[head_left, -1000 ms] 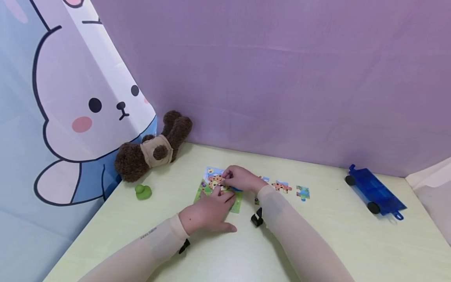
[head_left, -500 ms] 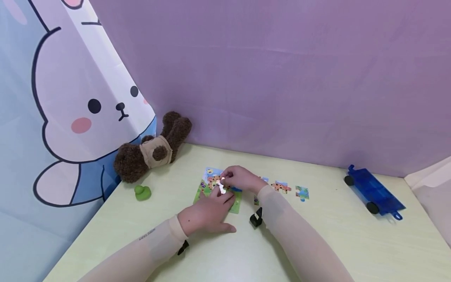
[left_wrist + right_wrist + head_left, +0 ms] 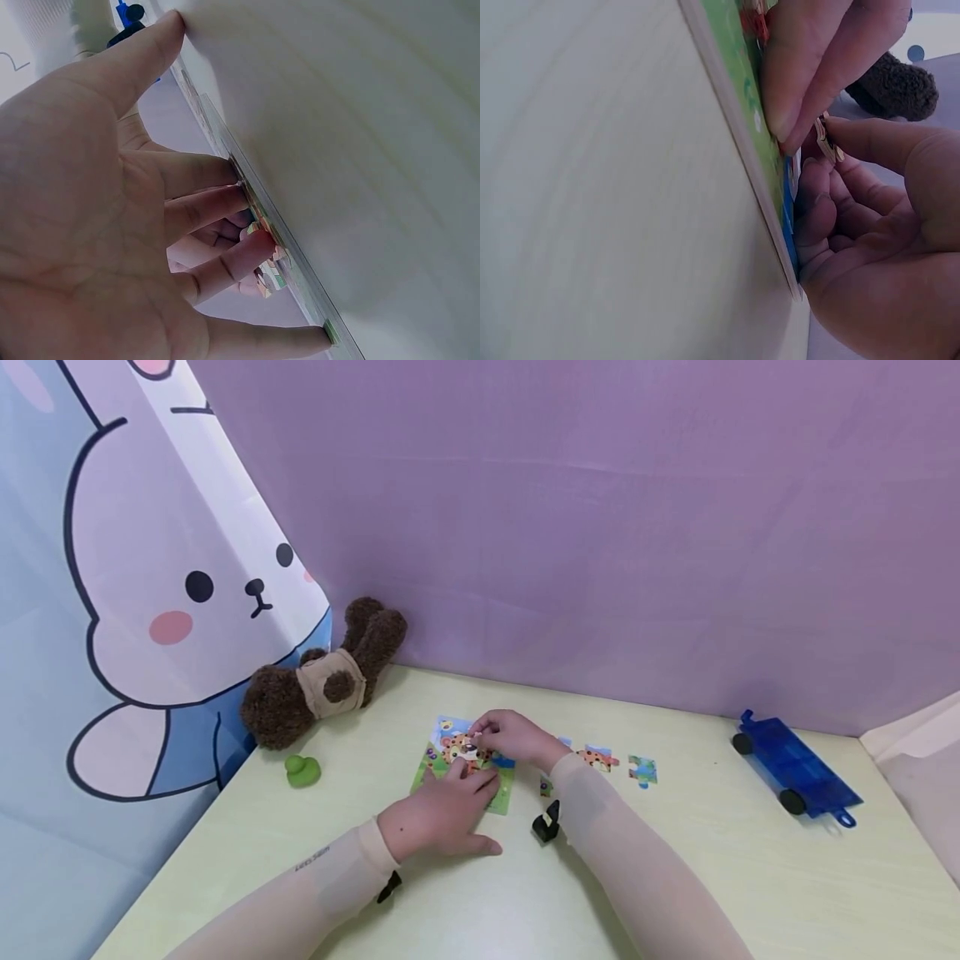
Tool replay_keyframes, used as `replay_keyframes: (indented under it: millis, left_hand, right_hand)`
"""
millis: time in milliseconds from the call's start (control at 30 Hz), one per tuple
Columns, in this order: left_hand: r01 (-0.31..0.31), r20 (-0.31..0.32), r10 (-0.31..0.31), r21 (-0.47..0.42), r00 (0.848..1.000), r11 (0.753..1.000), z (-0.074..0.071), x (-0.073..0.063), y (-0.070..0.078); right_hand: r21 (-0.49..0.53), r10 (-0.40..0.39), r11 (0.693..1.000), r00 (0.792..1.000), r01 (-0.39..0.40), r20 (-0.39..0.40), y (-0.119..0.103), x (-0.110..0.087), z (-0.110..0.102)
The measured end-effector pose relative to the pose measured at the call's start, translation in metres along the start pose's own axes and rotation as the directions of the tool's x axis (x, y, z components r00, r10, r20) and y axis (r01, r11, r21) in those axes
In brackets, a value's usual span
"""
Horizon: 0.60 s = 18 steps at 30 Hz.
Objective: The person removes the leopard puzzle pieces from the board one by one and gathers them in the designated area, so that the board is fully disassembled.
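Observation:
A jigsaw puzzle with a spotted cartoon animal on a green and blue ground lies flat on the table. My left hand rests on its near part, fingers spread and fingertips pressing the surface; the thumb points right, off the board. Above the puzzle's middle, my right hand pinches a puzzle piece between thumb and fingers. The right wrist view shows that piece tilted, just above the board and close to the left fingertips. In the left wrist view the piece is partly hidden behind the left fingers.
Loose puzzle pieces lie right of the board, among them a spotted one and a blue-green one. A brown plush bear and a green toy duck are at left. A blue toy wagon stands at far right.
The pinched piece has tilted in the right fingers: half a second ago it shone white, now its printed face shows. Both hands have stayed almost in place.

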<state>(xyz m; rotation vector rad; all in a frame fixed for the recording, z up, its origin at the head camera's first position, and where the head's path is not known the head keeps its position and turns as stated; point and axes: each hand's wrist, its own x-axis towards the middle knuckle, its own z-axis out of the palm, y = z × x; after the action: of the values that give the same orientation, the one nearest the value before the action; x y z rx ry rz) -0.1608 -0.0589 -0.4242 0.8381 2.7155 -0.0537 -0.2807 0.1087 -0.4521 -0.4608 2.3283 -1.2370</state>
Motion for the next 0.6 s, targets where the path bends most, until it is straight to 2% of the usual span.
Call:
replay_keyframes:
  millis: [333,600]
  left_hand:
    - [-0.025,-0.031,0.026,0.046,0.999,0.999,0.0011,0.0038,-0.0024]
    - [-0.028,-0.016,0.029,0.038,0.999,0.999,0.0017,0.0057,-0.004]
  right_hand:
    - [0.015,0.005,1.0,0.999,-0.005,-0.033,0.0007,0.0012,0.0003]
    - [0.053,-0.011,0.999,0.999,0.013,-0.041,-0.0002,-0.0034,-0.0034]
